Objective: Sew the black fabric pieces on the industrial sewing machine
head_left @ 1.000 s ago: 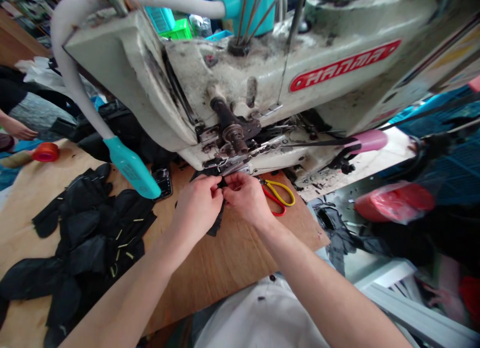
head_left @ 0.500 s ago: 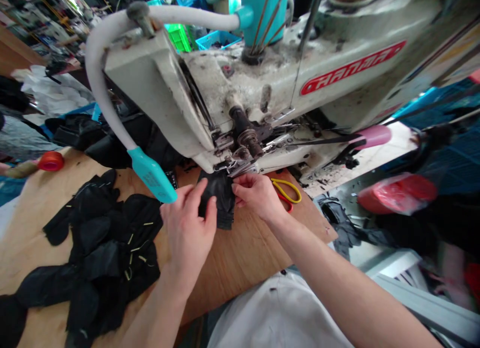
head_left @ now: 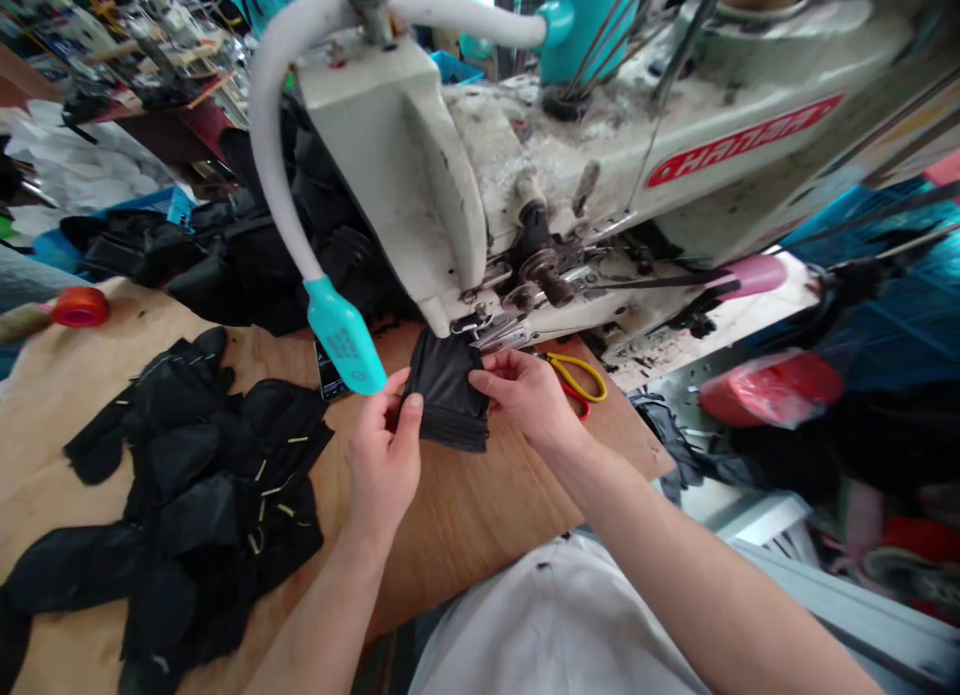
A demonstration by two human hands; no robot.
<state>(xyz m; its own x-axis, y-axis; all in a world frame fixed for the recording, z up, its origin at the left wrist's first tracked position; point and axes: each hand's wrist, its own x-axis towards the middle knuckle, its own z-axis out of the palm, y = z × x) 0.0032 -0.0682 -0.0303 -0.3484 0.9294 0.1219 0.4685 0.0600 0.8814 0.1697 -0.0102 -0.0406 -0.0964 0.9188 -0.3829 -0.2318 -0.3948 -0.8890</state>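
Note:
A small black fabric piece lies under the needle end of a grey-white sewing machine. My left hand pinches its left edge between thumb and fingers. On the opposite edge, close to the presser foot, my right hand grips the cloth with thumb and forefinger. The far end of the piece is hidden beneath the machine head. Just above my left hand hangs the turquoise head of a bendable lamp.
Black fabric pieces with yellowish strips pile up at left on the wooden table. Yellow-and-red-handled scissors lie right of my right hand. A phone sits behind the lamp head, and a red thread spool at far left.
My left hand, earlier spread over the fabric, now pinches its left edge. More of the black piece shows between my hands. The camera view has shifted slightly.

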